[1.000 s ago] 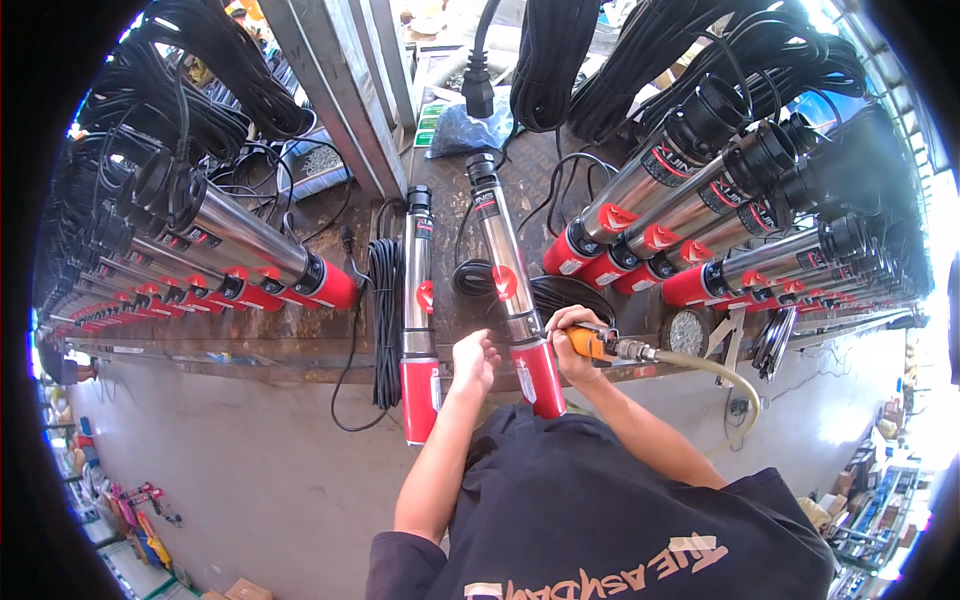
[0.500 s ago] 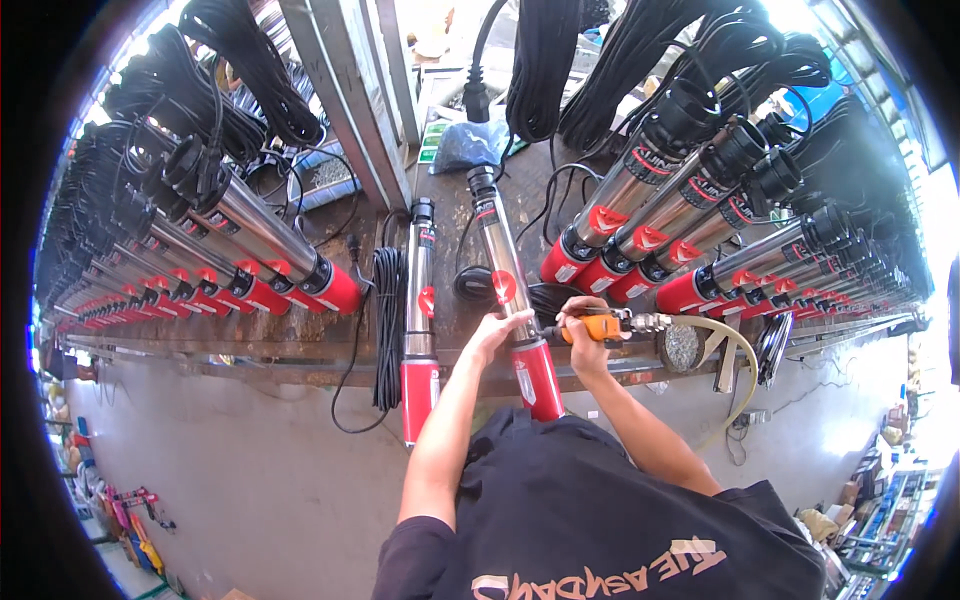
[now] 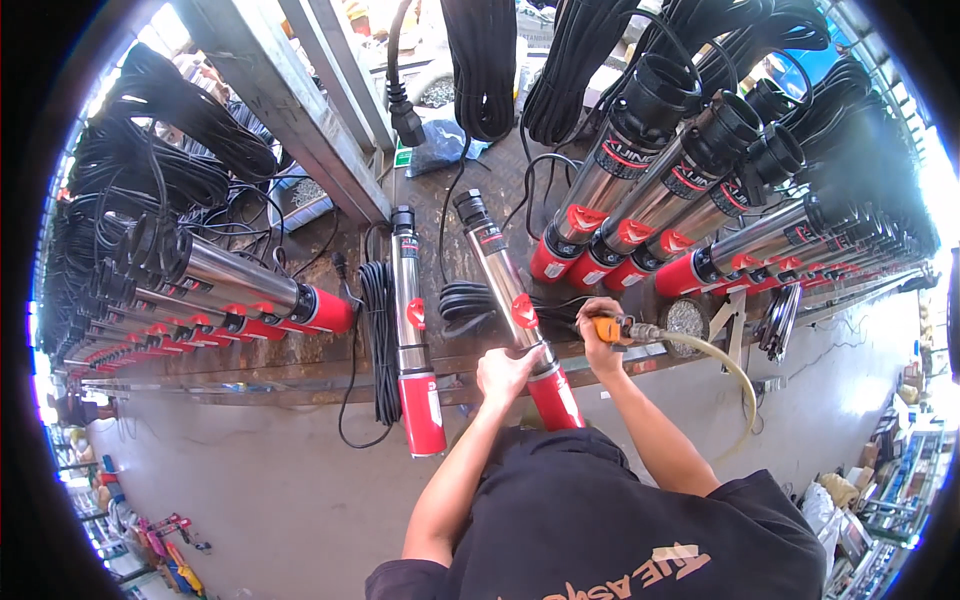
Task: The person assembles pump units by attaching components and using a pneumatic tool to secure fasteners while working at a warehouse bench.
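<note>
a dark shirt (image 3: 590, 500) with pale lettering is seen nearest, and just past it the red lower end of a steel pump (image 3: 503, 267) is extended over the edge of a worn bench (image 3: 290, 352). this pump is grasped from its left side by the left hand (image 3: 508, 374), near the band where steel meets red, with the thumb laid across it. just to its right, an orange tool (image 3: 607, 328) is gripped in the curled fingers of the right hand (image 3: 599, 345); whether the tool's tip is touching the pump cannot be told. a pale hose (image 3: 743, 380) is joined to the tool and bent downward at the right.

to the left a second pump (image 3: 411, 290) is laid, apart from the first, with a bundle of black cable (image 3: 381, 335) beside it. a round pile of small metal pieces (image 3: 686, 322) is set near the bench edge at the right. farther off, more pumps are ranged on both sides, and a metal post (image 3: 290, 110), a bluish plastic bag (image 3: 443, 148) and a dangling black plug (image 3: 406, 122) are seen.
</note>
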Demonstrator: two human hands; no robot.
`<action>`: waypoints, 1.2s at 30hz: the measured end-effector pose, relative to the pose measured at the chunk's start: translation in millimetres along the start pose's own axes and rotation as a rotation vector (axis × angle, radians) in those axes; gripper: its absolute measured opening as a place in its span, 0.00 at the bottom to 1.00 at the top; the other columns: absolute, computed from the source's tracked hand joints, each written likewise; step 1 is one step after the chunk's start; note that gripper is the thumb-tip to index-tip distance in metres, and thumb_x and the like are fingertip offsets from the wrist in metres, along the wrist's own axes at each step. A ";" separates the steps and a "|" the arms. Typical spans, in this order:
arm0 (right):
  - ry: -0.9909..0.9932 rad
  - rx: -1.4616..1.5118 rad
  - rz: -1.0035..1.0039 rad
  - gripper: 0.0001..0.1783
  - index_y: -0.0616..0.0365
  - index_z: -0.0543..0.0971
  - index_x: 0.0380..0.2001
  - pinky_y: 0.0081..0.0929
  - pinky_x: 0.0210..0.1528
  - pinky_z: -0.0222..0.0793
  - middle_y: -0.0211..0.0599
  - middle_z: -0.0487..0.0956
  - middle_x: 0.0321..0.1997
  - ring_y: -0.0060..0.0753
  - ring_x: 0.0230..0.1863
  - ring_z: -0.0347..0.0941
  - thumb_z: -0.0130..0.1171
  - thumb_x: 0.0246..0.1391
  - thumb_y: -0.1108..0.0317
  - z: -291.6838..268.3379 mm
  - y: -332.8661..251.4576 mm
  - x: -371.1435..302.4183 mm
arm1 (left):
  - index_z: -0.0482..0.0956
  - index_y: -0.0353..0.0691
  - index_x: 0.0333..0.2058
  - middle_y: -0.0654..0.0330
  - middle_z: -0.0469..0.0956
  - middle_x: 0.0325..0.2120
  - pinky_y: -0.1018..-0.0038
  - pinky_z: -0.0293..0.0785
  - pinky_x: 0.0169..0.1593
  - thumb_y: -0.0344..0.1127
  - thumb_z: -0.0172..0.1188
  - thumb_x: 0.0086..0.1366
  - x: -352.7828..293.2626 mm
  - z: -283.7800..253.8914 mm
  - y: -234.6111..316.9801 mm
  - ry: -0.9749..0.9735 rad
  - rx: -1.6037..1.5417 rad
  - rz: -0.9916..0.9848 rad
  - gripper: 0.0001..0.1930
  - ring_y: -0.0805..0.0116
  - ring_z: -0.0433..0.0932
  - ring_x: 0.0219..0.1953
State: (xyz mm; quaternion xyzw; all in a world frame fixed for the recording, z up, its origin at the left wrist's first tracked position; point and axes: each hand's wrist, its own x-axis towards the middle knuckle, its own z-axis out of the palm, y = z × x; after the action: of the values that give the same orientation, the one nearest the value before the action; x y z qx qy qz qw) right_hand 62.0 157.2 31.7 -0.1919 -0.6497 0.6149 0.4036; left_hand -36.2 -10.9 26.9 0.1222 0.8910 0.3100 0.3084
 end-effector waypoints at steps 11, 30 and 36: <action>-0.162 -0.127 0.169 0.11 0.61 0.72 0.45 0.28 0.50 0.74 0.40 0.80 0.41 0.28 0.42 0.77 0.55 0.58 0.78 -11.1 38.9 -30.4 | 0.76 0.34 0.43 0.62 0.75 0.26 0.76 0.70 0.24 0.30 0.48 0.70 3.5 -1.1 -65.3 -0.034 -1.093 -0.377 0.09 0.75 0.69 0.22; -0.234 -0.183 -0.089 0.18 0.62 0.73 0.45 0.33 0.57 0.70 0.47 0.77 0.50 0.38 0.48 0.77 0.54 0.48 0.83 17.6 26.0 -15.0 | 0.76 0.38 0.32 0.60 0.78 0.25 0.83 0.54 0.17 0.43 0.62 0.70 -7.3 -42.4 -22.5 -0.231 -1.449 -0.388 0.14 0.81 0.63 0.14; -0.060 -0.006 0.019 0.12 0.61 0.69 0.45 0.31 0.46 0.75 0.51 0.76 0.51 0.29 0.37 0.77 0.52 0.56 0.79 49.7 -46.5 4.2 | 0.80 0.37 0.37 0.62 0.77 0.26 0.84 0.53 0.17 0.41 0.60 0.71 -4.8 -48.1 -3.9 -0.326 -1.549 -0.383 0.12 0.83 0.60 0.14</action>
State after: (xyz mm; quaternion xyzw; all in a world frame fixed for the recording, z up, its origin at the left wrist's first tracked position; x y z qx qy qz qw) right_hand 33.2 120.3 81.3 -0.1806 -0.6615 0.6224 0.3774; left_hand -62.7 -38.8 56.4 -0.2367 0.3730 0.7585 0.4790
